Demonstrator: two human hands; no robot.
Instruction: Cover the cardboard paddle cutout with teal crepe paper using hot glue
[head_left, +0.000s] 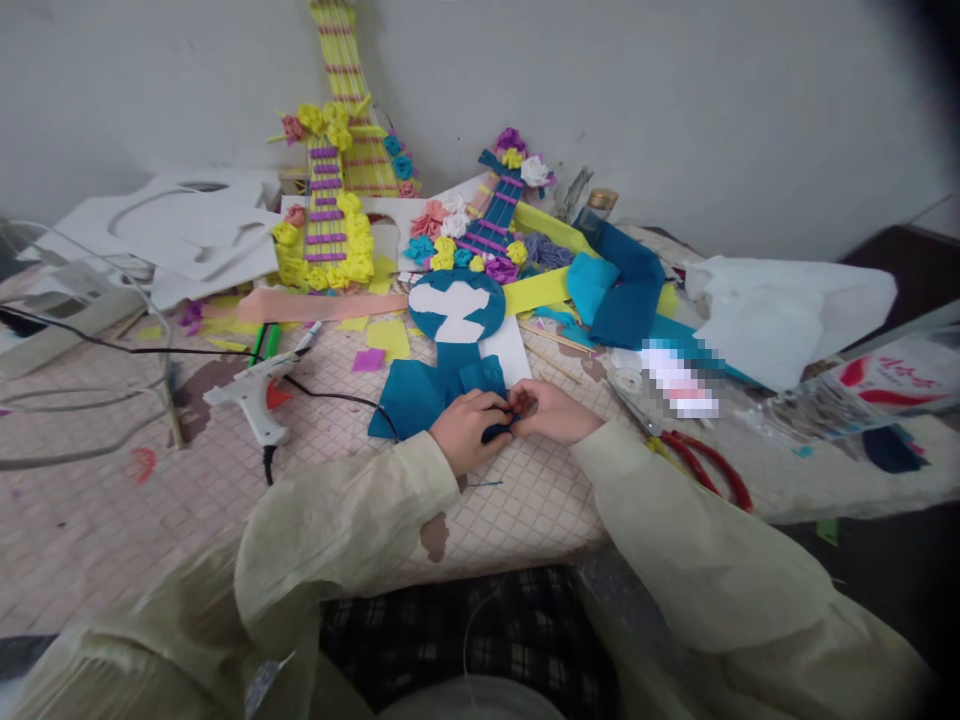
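Observation:
My left hand (466,432) is closed over a small piece of dark blue crepe paper (495,433) near the front of the table. Fingertips of my right hand (553,412) pinch at the same piece, meeting the left ones. Just behind my hands lie teal crepe paper pieces (409,395), partly covered by the left hand. Beyond them is a round card (489,308) with blue paper around a white, irregular middle. A hot glue gun (259,400) lies to the left, its black cord running towards the teal paper.
Red-handled scissors (705,465) and a clear plastic bottle (862,390) lie on the right. Decorated paper instruments, one yellow (326,220) and one blue (495,215), lean at the back. White cut card (180,230), cables and paper scraps spread across the left.

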